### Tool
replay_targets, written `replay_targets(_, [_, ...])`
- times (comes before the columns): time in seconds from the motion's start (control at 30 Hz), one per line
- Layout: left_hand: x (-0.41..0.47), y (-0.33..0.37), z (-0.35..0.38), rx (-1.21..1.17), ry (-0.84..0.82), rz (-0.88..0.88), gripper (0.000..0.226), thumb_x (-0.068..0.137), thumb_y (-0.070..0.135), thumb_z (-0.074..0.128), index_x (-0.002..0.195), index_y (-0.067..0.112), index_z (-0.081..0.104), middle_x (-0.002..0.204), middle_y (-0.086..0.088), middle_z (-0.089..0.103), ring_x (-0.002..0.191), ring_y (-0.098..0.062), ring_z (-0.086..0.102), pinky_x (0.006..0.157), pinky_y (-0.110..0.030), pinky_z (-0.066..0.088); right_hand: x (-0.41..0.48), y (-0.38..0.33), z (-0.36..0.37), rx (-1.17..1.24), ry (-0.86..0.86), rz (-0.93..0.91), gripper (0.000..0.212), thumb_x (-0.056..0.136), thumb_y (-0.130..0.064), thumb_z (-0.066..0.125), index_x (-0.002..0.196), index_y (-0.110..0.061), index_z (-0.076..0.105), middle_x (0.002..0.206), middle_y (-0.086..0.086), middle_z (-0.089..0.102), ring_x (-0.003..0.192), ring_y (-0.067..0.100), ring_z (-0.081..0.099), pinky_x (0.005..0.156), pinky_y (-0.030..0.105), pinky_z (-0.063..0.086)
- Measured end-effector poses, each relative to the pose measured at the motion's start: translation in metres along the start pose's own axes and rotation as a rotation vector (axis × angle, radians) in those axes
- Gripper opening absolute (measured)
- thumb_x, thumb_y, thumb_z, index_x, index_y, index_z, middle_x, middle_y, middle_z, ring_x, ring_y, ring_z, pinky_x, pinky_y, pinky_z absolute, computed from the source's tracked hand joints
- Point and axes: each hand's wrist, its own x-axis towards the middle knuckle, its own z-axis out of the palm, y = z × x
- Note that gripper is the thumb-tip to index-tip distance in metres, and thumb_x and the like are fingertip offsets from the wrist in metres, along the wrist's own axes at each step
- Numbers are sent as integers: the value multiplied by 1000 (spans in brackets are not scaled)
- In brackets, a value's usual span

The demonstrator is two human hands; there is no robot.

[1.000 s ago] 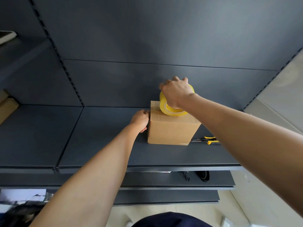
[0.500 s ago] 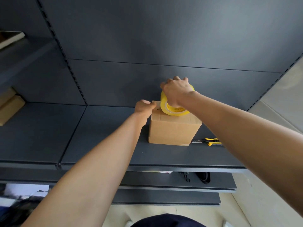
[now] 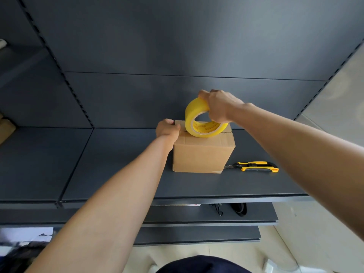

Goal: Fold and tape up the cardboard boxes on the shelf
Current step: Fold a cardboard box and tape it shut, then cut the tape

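A small brown cardboard box [image 3: 202, 156] stands closed on the dark shelf [image 3: 118, 164]. A yellow tape roll [image 3: 194, 123] sits tilted on the box's top, and my right hand [image 3: 220, 108] grips it from above with fingers curled over its rim. My left hand [image 3: 167, 130] rests at the box's upper left edge, fingers curled there beside the roll; whether it pinches a tape end I cannot tell. The top seam of the box runs under the roll.
A yellow-and-black utility knife [image 3: 256, 166] lies on the shelf just right of the box. Flat cardboard [image 3: 6, 129] lies at the far left. Lower shelves [image 3: 206, 215] hold dark straps. The shelf's back panel rises close behind the box.
My left hand rose from the box's left side to its top left edge. My right hand lifted and tilted the tape roll more upright on the box.
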Motion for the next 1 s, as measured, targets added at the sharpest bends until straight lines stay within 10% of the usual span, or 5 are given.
replay_targets(0.2, [-2, 1, -2, 42, 35, -14, 45, 92, 17, 59, 134, 11, 48, 136, -8, 51, 116, -25, 55, 73, -28, 47, -2, -4, 3, -84, 43, 1, 58, 86, -4, 51, 138, -22, 34, 95, 6, 41, 72, 28, 48, 44, 28, 29])
replay_targets(0.43, [-2, 5, -5, 146, 96, -115, 34, 80, 34, 71, 101, 16, 52, 123, -9, 56, 113, -28, 53, 93, -41, 47, -12, 24, 1, -232, 50, 30, 58, 87, -6, 52, 138, -26, 35, 110, 9, 48, 104, 31, 51, 65, 35, 33])
replay_targets(0.6, [-3, 10, 1, 103, 82, -91, 25, 82, 23, 72, 89, 8, 54, 111, -10, 61, 76, -21, 51, 49, -25, 38, -12, 28, 4, -292, 63, 39, 55, 85, -5, 55, 134, -18, 35, 111, 11, 50, 107, 31, 49, 79, 37, 37])
replay_targets(0.8, [-7, 13, 3, 97, 76, -99, 23, 81, 22, 74, 93, 6, 63, 109, -12, 65, 80, -24, 59, 61, -29, 46, -12, 33, 1, -386, 9, 103, 56, 84, -7, 57, 134, -14, 34, 118, 12, 53, 118, 33, 46, 108, 50, 26])
replay_targets(1.0, [-6, 13, 6, 97, 96, -86, 19, 80, 20, 75, 81, 8, 61, 106, -12, 66, 90, -28, 63, 71, -32, 51, -14, 37, -4, -313, -2, 93, 54, 82, -4, 56, 131, -14, 36, 112, 10, 56, 103, 32, 52, 101, 47, 35])
